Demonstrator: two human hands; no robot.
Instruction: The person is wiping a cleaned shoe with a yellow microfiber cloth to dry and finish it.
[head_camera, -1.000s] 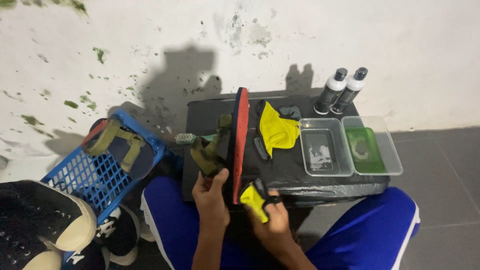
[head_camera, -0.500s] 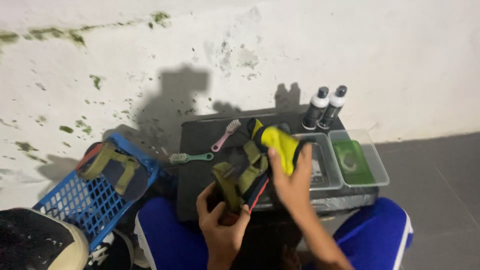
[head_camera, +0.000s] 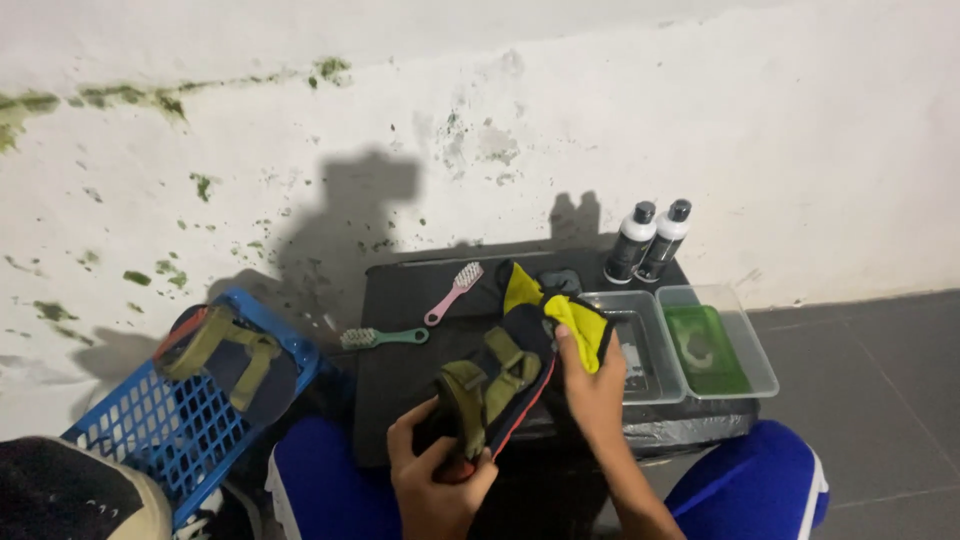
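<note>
Altogether two brushes (head_camera: 455, 292), two bottles (head_camera: 650, 240).

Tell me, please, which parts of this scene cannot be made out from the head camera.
- Sandal: its sole faces away; the yellow cloth and right hand cover its far end.
- Left hand: its grip on the heel is partly hidden by the strap.
- Bottles: labels too small.
- Shoe: cut off by the bottom edge.

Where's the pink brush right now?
In the head view, the pink brush lies on the black table, left of centre, just above the green brush and left of the yellow cloth.
</note>
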